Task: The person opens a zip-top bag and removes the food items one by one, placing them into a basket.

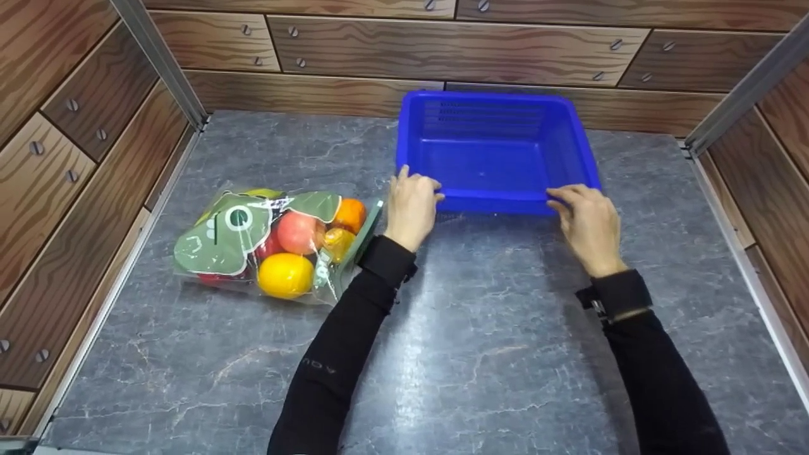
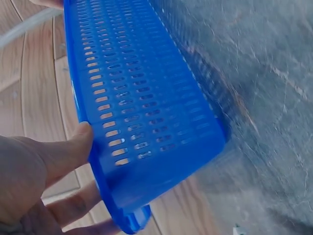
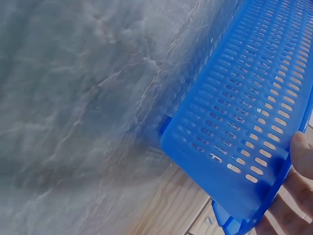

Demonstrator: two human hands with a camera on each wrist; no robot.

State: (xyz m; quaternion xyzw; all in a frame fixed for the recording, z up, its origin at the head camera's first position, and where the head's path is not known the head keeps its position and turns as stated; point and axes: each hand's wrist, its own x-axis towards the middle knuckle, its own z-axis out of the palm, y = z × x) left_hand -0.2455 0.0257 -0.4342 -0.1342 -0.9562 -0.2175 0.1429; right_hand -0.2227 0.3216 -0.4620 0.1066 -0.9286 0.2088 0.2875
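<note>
A blue plastic basket (image 1: 499, 203) with slotted sides stands near the back of the grey marbled tabletop, its inside bare. My left hand (image 1: 412, 203) grips the rim at the near left corner. In the left wrist view its thumb (image 2: 78, 147) presses the outer side of the rim while the fingers reach over the other side. At the near right corner, my right hand (image 1: 589, 224) holds the same rim, its thumb (image 3: 302, 154) outside in the right wrist view. Left of my left wrist lies a clear bag (image 1: 319, 294) with a green printed face.
Inside the bag are a yellow lemon-like fruit (image 1: 285, 276), a pinkish round fruit (image 1: 299, 232), an orange fruit (image 1: 351, 215) and other pieces. Wood-patterned panels (image 1: 442, 50) wall the table at the back and both sides, with metal posts (image 1: 736, 82) at the back corners.
</note>
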